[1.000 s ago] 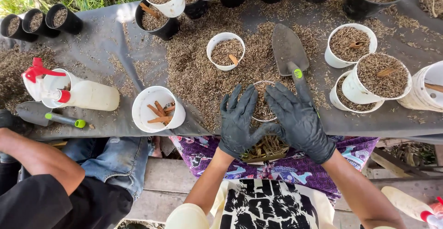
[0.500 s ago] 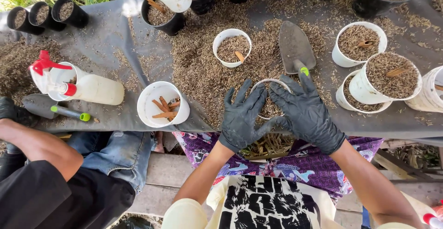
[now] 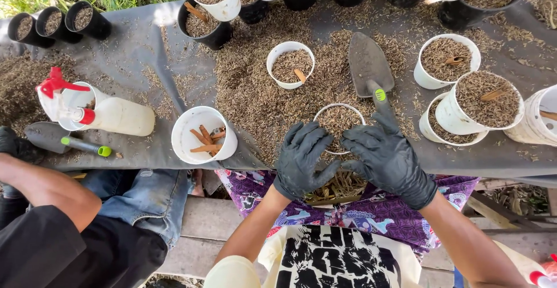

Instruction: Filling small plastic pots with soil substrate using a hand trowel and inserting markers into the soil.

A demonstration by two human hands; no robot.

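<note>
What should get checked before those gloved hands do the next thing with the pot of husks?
1. Both hands on the pot: ok. The left hand and right hand cup the white pot from both sides.
2. Pot filled: ok, husks reach its rim.
3. Pot upright: ok, it looks level at the table edge.
4. Trowel within reach: ok. The trowel lies just behind the pot.
5. Gloves whole: cannot tell, no tear shows from above.
6. Room to the left: ok. The cup of sticks stands apart.
</note>
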